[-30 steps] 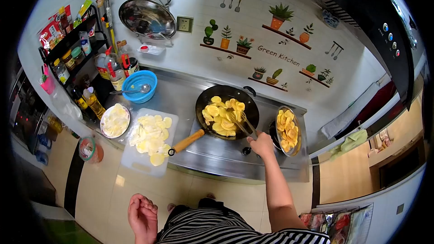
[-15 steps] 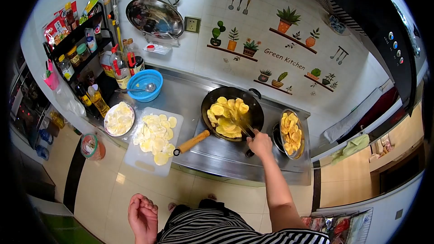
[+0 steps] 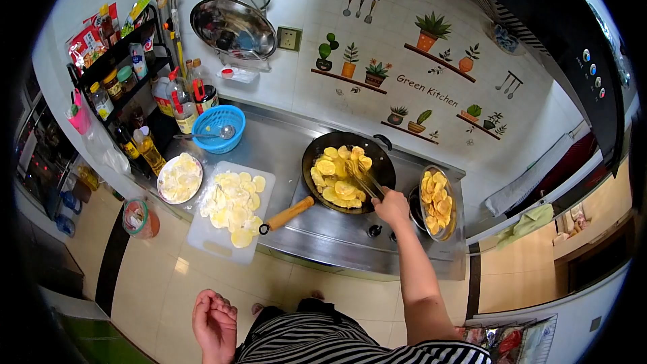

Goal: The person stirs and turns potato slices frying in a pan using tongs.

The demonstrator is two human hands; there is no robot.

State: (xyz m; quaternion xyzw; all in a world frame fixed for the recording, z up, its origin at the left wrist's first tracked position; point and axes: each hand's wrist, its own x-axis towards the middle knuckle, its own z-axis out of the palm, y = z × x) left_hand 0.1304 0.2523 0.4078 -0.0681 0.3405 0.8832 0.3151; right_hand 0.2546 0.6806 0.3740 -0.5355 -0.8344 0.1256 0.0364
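Observation:
My right hand [image 3: 392, 207] is closed round the handle of metal tongs [image 3: 366, 180]. Their far end reaches among yellow fried potato slices [image 3: 342, 190] in a black wok [image 3: 311, 154] with a wooden handle [image 3: 291, 214]. My left hand [image 3: 215, 323] hangs in front of my body, away from the counter, its fingers curled in with nothing visible in them. Pale raw slices [image 3: 234, 205] are spread over a white cutting board [image 3: 212, 234] left of the wok. To the right, a metal dish [image 3: 452, 224] holds browned slices [image 3: 437, 199].
A plate of white-coated slices [image 3: 180, 178] stands left of the board. Behind it are a blue basket [image 3: 219, 116] with a ladle [image 3: 226, 132], oil bottles [image 3: 148, 151] and a black spice rack [image 3: 111, 111]. A lid [image 3: 234, 30] hangs on the wall; a range hood [image 3: 573, 47] juts out at upper right.
My right hand has shifted slightly right, moving the tongs among the slices in the wok, and a stove knob by it now shows more fully. My left hand keeps its pose.

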